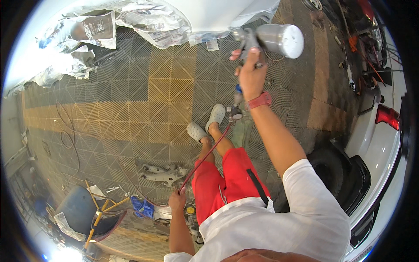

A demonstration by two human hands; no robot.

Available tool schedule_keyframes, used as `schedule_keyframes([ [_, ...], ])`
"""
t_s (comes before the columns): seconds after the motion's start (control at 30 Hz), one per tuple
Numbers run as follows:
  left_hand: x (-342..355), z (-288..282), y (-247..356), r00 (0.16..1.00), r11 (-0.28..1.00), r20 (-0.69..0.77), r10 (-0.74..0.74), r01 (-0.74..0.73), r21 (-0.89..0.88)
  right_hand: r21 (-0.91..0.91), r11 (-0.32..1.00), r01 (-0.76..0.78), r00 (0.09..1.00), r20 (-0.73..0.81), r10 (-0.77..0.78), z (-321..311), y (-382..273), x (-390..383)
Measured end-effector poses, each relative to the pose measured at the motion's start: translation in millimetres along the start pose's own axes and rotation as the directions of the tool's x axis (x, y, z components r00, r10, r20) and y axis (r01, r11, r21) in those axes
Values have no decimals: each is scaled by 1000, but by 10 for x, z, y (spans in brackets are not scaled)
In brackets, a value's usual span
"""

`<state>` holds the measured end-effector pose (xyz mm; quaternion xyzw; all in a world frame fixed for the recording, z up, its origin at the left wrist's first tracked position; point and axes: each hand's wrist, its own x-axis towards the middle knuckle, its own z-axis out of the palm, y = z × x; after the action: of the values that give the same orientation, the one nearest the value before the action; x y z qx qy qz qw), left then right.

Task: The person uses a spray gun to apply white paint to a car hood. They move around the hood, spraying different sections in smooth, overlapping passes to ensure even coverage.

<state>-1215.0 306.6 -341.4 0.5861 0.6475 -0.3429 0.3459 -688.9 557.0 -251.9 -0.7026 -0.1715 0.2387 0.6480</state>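
Spray gun [270, 41] sits ahead of the person's feet [207, 124], held up in the right hand [252, 74], with the masked car panel [144, 19] just beyond it. Hose [205, 155] runs from the gun back past the feet to the left hand [176, 201]. Left of the feet on the floor lie metal parts [163, 174], a chair [85, 214] behind them; another car [375, 144] is right of the feet.

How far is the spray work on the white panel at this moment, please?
Done: newspaper masking is already on the white panel. In hand: the right hand holds the spray gun up toward the panel, and the left hand holds the red hose. Left: whether any paint is on the panel cannot be told.
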Motion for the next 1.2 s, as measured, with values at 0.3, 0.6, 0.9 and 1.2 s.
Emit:
schedule_keyframes([
  [0.3, 113, 224, 15, 1000, 1000, 23, 12, -12, 1, -40, 997, 63, 942, 334, -47, 557, 255, -229],
  [0.6, 514, 350, 578, 990, 993, 85, 112, -116, 38, -105, 992, 67, 993, -95, -77, -611, 567, 334],
  [0.9, 635, 359, 248, 991, 998, 121, 53, -55, 18, -24, 1000, 17, 987, -162, -20, -416, 860, 180],
  [1.2, 657, 661, -16, 995, 991, 96, 10, -22, 131, -41, 996, 80, 971, 231, -69, 450, 1083, -203],
])
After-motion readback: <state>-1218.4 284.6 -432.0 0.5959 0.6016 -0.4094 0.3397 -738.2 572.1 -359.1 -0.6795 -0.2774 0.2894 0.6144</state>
